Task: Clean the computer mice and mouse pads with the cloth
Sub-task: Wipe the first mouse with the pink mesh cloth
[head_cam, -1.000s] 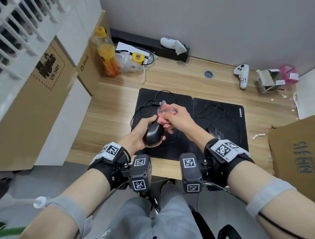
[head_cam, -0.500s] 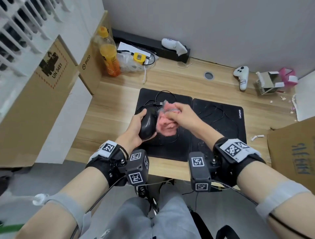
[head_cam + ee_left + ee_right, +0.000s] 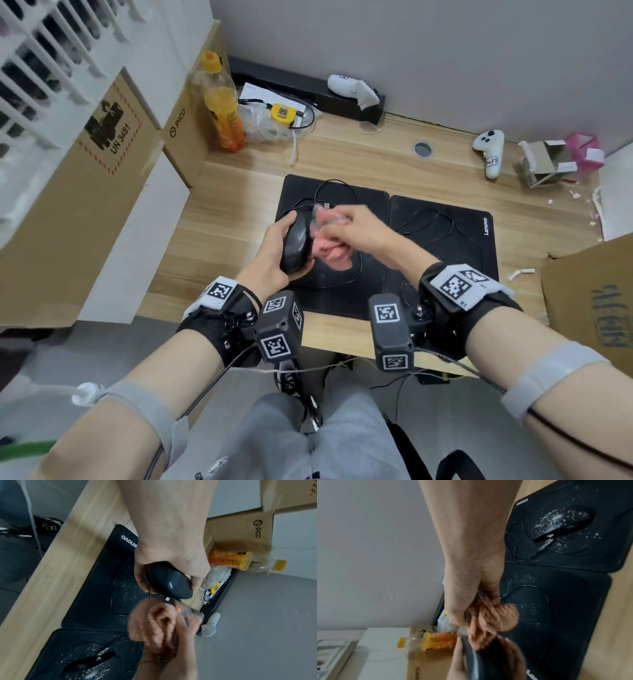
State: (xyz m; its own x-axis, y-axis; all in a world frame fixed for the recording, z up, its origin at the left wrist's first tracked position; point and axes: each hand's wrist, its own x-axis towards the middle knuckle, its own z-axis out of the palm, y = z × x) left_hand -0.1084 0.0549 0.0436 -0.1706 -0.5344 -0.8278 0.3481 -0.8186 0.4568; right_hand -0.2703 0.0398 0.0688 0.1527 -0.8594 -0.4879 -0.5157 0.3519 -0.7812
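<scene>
Upended, mouse points nose toward wall.

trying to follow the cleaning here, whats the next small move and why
Probably bring the pink cloth in the right hand back against the black mouse that the left hand holds up on edge, and rub its top. In the left wrist view the cloth sits just off the mouse, while the second mouse and both pads carry white specks.

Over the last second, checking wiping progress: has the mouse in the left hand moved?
Yes. The mouse in the left hand has shifted away from the desk's near edge, toward the left pad's far side.
</scene>
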